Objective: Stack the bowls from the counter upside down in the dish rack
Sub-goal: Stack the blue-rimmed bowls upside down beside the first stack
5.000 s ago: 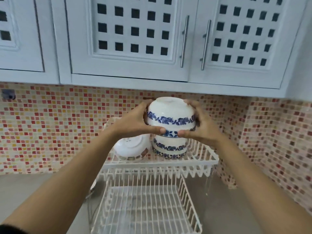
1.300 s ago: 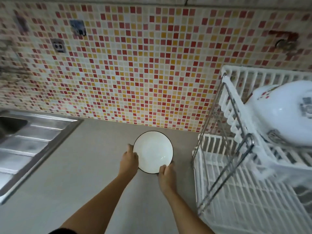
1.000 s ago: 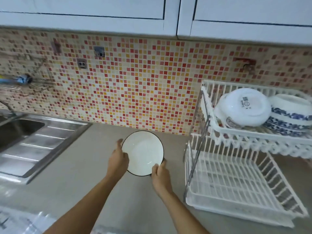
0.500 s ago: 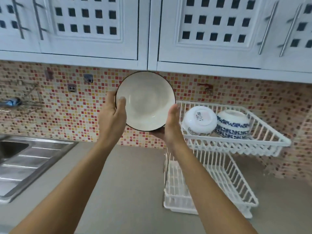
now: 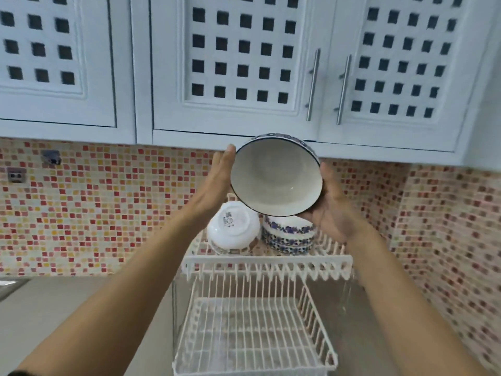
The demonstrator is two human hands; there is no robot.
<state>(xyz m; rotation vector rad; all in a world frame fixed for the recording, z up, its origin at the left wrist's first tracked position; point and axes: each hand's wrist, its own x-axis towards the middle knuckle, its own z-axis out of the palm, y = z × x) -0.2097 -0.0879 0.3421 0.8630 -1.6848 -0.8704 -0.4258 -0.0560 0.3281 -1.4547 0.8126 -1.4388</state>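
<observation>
While both hands grip 1 tilted bowl — stacked bowls partly hidden.

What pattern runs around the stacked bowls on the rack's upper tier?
A blue floral band on white, on the stacked upside-down ceramic bowls; the head view shows it.

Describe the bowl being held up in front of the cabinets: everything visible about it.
The held bowl is round, glossy and ceramic-looking, with a plain off-white inside, a thin dark rim and a blue floral band just showing on its outer wall at the top. It looks empty. It is tipped on its side, its opening facing the camera, raised above the stack of blue-patterned bowls on the upper tier of the white dish rack. The right hand cradles its lower right edge; the left hand lies flat against its left side.
</observation>
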